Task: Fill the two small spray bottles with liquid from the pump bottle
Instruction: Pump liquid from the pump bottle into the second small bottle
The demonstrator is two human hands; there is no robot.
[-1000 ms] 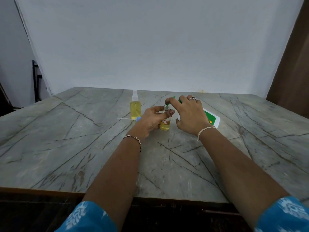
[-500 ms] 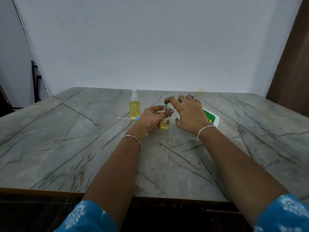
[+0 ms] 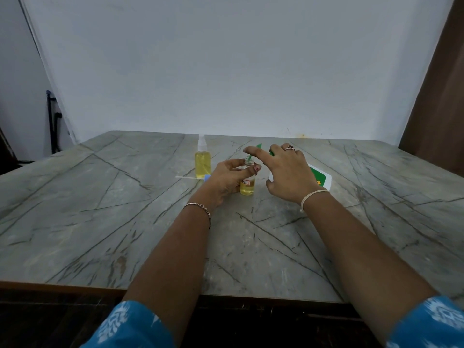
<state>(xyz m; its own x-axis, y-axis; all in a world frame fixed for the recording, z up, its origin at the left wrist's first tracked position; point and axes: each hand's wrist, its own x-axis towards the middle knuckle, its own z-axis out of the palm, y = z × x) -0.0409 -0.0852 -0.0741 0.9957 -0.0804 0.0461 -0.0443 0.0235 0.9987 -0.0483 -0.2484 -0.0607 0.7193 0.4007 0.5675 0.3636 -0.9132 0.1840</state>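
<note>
A small open bottle [image 3: 247, 187], about half full of yellow liquid, stands on the marble table [image 3: 120, 222]. My left hand [image 3: 224, 180] grips it from the left. My right hand [image 3: 288, 173] holds the white pump bottle with a green label [image 3: 321, 176], tilted toward the small bottle. Its index finger stretches over the green pump head [image 3: 258, 146]. The green spout reaches down to the small bottle's neck. A second spray bottle [image 3: 203, 163], capped and full of yellow liquid, stands behind and to the left.
A loose spray head with a blue collar and white dip tube [image 3: 194, 177] lies on the table left of my left hand. A white backdrop rises behind the table. The table's front edge is near my elbows.
My right index finger has straightened and lifted a little over the pump head. Both hands and the bottles stay in the same place.
</note>
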